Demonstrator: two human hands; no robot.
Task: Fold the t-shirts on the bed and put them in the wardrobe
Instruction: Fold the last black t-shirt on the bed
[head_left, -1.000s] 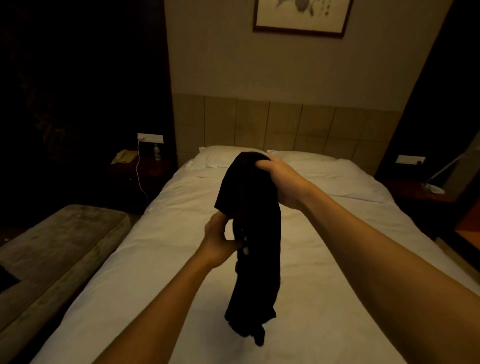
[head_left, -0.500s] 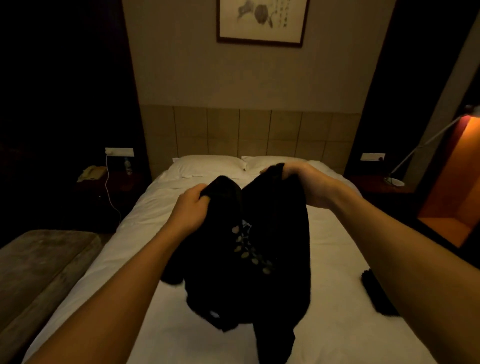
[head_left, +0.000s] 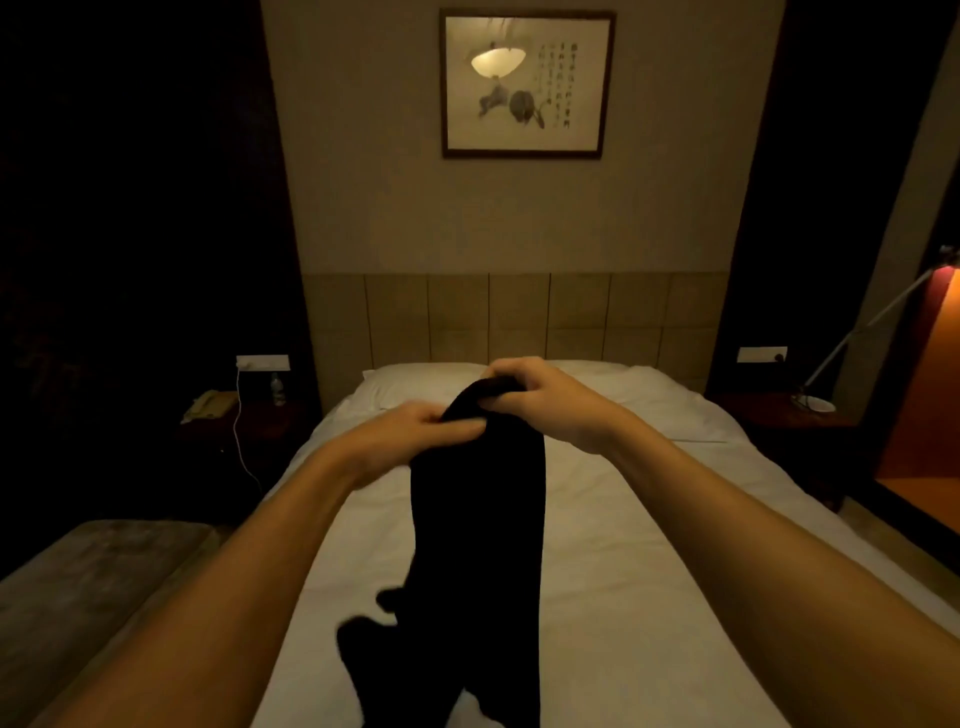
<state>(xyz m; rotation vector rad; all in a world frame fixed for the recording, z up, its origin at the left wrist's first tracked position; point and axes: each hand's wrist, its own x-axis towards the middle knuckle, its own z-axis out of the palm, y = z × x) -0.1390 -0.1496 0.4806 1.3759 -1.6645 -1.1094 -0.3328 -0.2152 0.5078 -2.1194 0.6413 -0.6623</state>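
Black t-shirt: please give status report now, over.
Left hand and right hand both grip the black t-shirt at its top. It hangs bunched over the bed, not yet folded. Nothing in the way.

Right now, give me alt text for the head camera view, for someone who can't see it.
Two bare hands, the left hand and right hand, grip the top of a black t-shirt that hangs over a white bed. Behind are two pillows, a padded headboard and a framed picture.
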